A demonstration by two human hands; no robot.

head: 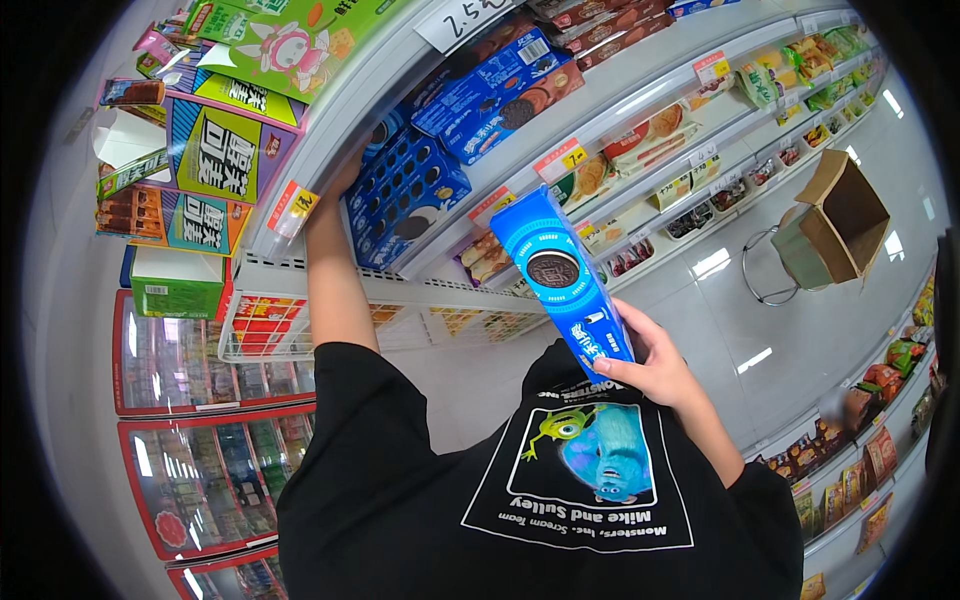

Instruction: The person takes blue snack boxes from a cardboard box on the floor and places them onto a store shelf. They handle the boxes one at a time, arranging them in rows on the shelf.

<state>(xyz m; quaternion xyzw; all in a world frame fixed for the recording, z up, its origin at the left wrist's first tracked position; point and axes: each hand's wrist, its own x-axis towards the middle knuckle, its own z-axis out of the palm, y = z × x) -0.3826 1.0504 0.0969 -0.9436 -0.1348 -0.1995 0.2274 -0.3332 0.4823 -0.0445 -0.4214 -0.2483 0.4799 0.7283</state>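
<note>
My right hand (651, 361) grips the lower end of a long blue carton of chocolate sandwich cookies (556, 274), tilted in front of my chest. A large dark cookie is printed on its face. My left hand (349, 171) reaches into a shelf at the upper left, beside a blue display box (405, 199) patterned with small cookies. Its fingers are mostly hidden behind the shelf edge, so its grip does not show. Another blue cookie carton (495, 94) lies on the same shelf, farther right.
Colourful snack cartons (225, 150) crowd the shelf end at left, above red-framed glass-lidded cases (217, 480). A white wire basket (262, 326) hangs below my left forearm. An opened cardboard box (840, 217) stands on a round metal-framed stool. Stocked shelves (840, 480) line the right side.
</note>
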